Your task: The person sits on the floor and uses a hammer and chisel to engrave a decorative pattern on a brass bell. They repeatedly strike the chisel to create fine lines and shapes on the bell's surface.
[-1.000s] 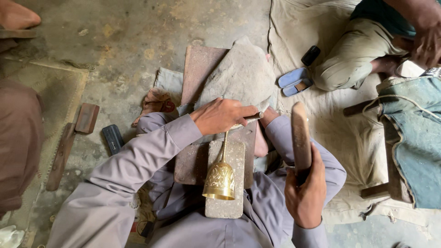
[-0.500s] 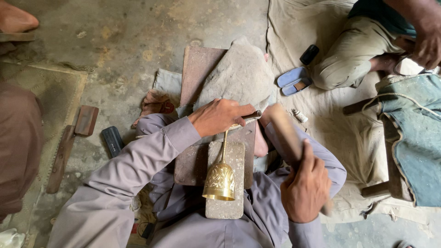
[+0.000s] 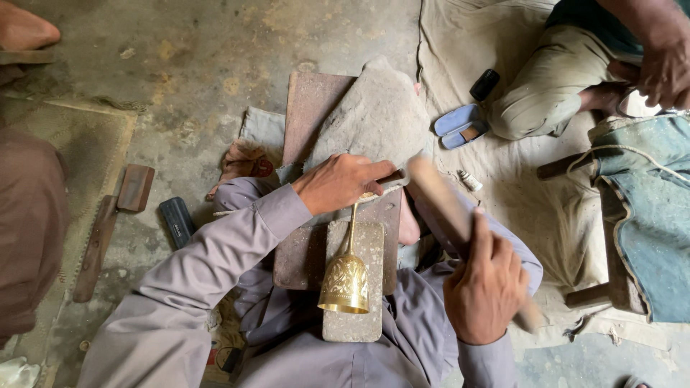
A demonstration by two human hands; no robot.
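Brass, engraved bell [image 3: 345, 282] lies lengthwise on a stone slab [image 3: 353, 316], mouth toward the person; left hand [image 3: 339, 181] grips its handle, right hand [image 3: 485, 287] clasps a wooden mallet [image 3: 449, 208].

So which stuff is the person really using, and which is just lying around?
In use:
left hand pinching a small metal tool
brass bell
stone slab under the bell
right hand swinging a wooden mallet

Lying about:
blue slippers
black case
wooden tool on the mat
small black bottle
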